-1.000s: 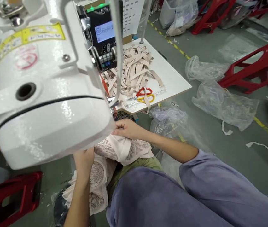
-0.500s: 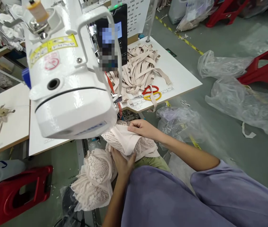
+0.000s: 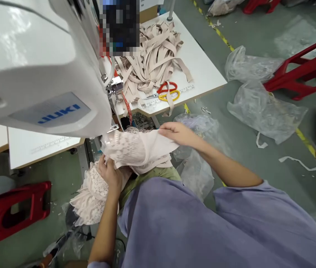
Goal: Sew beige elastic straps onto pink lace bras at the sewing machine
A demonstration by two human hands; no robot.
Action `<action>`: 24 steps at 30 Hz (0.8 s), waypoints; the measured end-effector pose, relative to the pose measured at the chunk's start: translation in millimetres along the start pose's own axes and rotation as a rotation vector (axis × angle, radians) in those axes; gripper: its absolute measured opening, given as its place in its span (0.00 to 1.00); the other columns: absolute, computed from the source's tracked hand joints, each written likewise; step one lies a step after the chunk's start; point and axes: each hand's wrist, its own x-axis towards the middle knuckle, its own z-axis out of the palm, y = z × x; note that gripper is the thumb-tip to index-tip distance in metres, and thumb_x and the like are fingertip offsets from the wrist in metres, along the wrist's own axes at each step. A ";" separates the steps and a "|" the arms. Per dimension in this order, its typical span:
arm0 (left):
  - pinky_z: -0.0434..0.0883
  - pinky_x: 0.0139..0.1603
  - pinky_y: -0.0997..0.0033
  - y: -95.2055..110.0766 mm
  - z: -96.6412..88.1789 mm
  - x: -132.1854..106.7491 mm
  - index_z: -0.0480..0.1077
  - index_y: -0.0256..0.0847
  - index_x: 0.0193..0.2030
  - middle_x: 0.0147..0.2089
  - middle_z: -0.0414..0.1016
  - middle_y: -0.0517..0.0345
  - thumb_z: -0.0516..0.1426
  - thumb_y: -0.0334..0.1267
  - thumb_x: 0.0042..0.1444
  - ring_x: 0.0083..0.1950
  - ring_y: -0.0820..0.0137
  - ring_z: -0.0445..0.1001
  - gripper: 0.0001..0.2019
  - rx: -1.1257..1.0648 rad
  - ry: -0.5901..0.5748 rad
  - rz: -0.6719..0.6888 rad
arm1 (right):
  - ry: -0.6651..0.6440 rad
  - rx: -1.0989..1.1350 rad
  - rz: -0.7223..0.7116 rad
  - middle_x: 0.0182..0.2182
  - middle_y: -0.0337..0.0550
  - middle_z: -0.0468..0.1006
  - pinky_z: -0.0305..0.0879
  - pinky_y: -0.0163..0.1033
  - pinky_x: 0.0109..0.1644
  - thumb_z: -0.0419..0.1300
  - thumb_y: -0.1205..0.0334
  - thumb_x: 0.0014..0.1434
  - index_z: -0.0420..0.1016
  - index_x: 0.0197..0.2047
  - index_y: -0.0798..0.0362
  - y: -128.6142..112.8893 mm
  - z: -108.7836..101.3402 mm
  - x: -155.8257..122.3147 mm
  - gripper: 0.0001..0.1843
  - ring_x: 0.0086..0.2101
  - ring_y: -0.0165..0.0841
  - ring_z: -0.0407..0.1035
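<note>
A beige lace bra [image 3: 130,147] is stretched out between my hands, right below the needle area of the white sewing machine [image 3: 49,82]. My right hand [image 3: 180,134] pinches the smooth plain end of it between thumb and fingers. At the lace side, my left hand [image 3: 110,174] grips the lower left edge, its fingertips partly behind the cloth. More lace pieces [image 3: 91,199] hang in a bunch under my left hand. Green cloth [image 3: 149,182] lies over my lap beneath the bra.
A heap of beige straps [image 3: 158,52] lies on the white table [image 3: 208,74]. Red and yellow-handled scissors [image 3: 169,92] rest near its front edge. Red stools [image 3: 300,70] and clear plastic bags [image 3: 264,111] stand or lie on the floor to the right.
My left hand has moved left and up to the bra's edge, and the bra is now spread wider. My right hand keeps its hold. The view has come closer to the machine head.
</note>
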 end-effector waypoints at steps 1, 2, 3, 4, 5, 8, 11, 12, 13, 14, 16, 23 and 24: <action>0.61 0.63 0.43 3.2 3.0 -9.3 0.71 0.37 0.58 0.65 0.63 0.36 0.51 0.30 0.63 0.63 0.48 0.64 0.18 0.025 -0.011 0.008 | 0.002 -0.122 0.063 0.34 0.45 0.80 0.61 0.37 0.37 0.52 0.46 0.66 0.78 0.38 0.55 14.8 -12.2 -6.8 0.22 0.33 0.35 0.70; 0.62 0.62 0.45 8.7 8.5 -19.7 0.71 0.39 0.59 0.64 0.65 0.38 0.52 0.32 0.63 0.61 0.49 0.65 0.18 0.039 -0.061 0.041 | -0.007 -0.271 0.140 0.34 0.47 0.80 0.62 0.38 0.38 0.51 0.48 0.66 0.78 0.38 0.55 30.5 -22.4 -13.7 0.21 0.33 0.36 0.71; 0.63 0.61 0.47 15.8 16.3 -30.1 0.71 0.41 0.60 0.63 0.67 0.40 0.53 0.33 0.63 0.60 0.50 0.66 0.19 0.041 -0.141 0.092 | -0.012 -0.435 0.227 0.34 0.49 0.80 0.63 0.40 0.38 0.50 0.51 0.66 0.78 0.39 0.55 45.9 -29.0 -20.7 0.20 0.34 0.39 0.72; 0.64 0.60 0.49 23.5 25.8 -39.8 0.70 0.42 0.62 0.63 0.68 0.41 0.55 0.36 0.62 0.59 0.50 0.67 0.21 0.046 -0.227 0.148 | -0.013 -0.580 0.302 0.35 0.51 0.81 0.64 0.42 0.40 0.50 0.54 0.66 0.79 0.41 0.55 59.9 -31.0 -27.6 0.19 0.36 0.41 0.73; 0.64 0.60 0.49 30.9 35.9 -48.0 0.69 0.42 0.63 0.63 0.68 0.41 0.57 0.39 0.62 0.59 0.49 0.67 0.23 0.055 -0.307 0.197 | -0.004 -0.690 0.335 0.39 0.55 0.81 0.66 0.44 0.43 0.52 0.55 0.65 0.79 0.46 0.56 71.4 -27.5 -34.2 0.19 0.40 0.45 0.74; 0.65 0.59 0.49 45.3 62.5 -61.6 0.68 0.37 0.64 0.62 0.70 0.38 0.59 0.42 0.60 0.58 0.48 0.68 0.26 0.055 -0.442 0.266 | 0.008 -0.786 0.127 0.59 0.68 0.70 0.65 0.57 0.58 0.63 0.51 0.59 0.66 0.65 0.62 87.5 14.7 -49.4 0.36 0.57 0.56 0.66; 0.67 0.56 0.54 50.4 72.9 -63.3 0.71 0.36 0.60 0.53 0.75 0.39 0.55 0.35 0.62 0.53 0.53 0.72 0.19 0.017 -0.492 0.281 | -0.159 -0.711 -0.194 0.69 0.64 0.57 0.52 0.61 0.70 0.71 0.48 0.50 0.59 0.70 0.57 85.2 80.9 -52.2 0.50 0.67 0.56 0.53; 0.67 0.55 0.55 51.8 72.6 -63.0 0.72 0.36 0.58 0.50 0.76 0.40 0.54 0.34 0.63 0.52 0.54 0.72 0.18 0.006 -0.505 0.280 | -0.218 -0.679 -0.269 0.71 0.62 0.54 0.48 0.61 0.71 0.71 0.50 0.50 0.57 0.71 0.56 84.0 101.1 -50.4 0.50 0.69 0.55 0.50; 0.67 0.55 0.55 53.6 70.7 -62.5 0.73 0.36 0.56 0.47 0.76 0.41 0.54 0.33 0.63 0.51 0.55 0.73 0.16 -0.004 -0.514 0.273 | -0.258 -0.658 -0.309 0.72 0.60 0.53 0.46 0.61 0.72 0.71 0.52 0.51 0.57 0.72 0.54 83.6 118.4 -47.6 0.49 0.70 0.55 0.48; 0.68 0.55 0.56 55.3 67.2 -61.9 0.73 0.37 0.55 0.46 0.76 0.42 0.54 0.34 0.63 0.51 0.55 0.73 0.15 -0.014 -0.518 0.261 | -0.288 -0.638 -0.335 0.72 0.60 0.52 0.44 0.61 0.72 0.70 0.56 0.52 0.56 0.72 0.53 84.4 132.6 -44.2 0.48 0.70 0.54 0.48; 0.68 0.55 0.57 56.2 55.0 -59.8 0.73 0.41 0.55 0.49 0.76 0.44 0.58 0.36 0.61 0.52 0.56 0.73 0.15 -0.034 -0.513 0.224 | -0.302 -0.606 -0.337 0.71 0.61 0.55 0.47 0.60 0.72 0.68 0.61 0.54 0.56 0.72 0.54 89.4 152.5 -37.1 0.45 0.69 0.53 0.51; 0.68 0.55 0.60 -15.6 -81.0 -96.0 0.70 0.40 0.47 0.47 0.74 0.47 0.50 0.45 0.67 0.52 0.60 0.72 0.13 0.077 -0.198 -0.301 | -0.225 -0.573 -0.288 0.69 0.69 0.54 0.55 0.63 0.67 0.67 0.51 0.56 0.55 0.71 0.59 96.7 168.2 -39.1 0.46 0.67 0.60 0.53; 0.67 0.54 0.57 -31.3 -102.8 -110.3 0.70 0.39 0.44 0.45 0.73 0.45 0.47 0.45 0.68 0.51 0.58 0.72 0.15 0.140 -0.125 -0.432 | -0.205 -0.562 -0.300 0.70 0.69 0.51 0.52 0.66 0.68 0.67 0.47 0.56 0.55 0.71 0.59 90.5 167.3 -41.4 0.47 0.68 0.62 0.50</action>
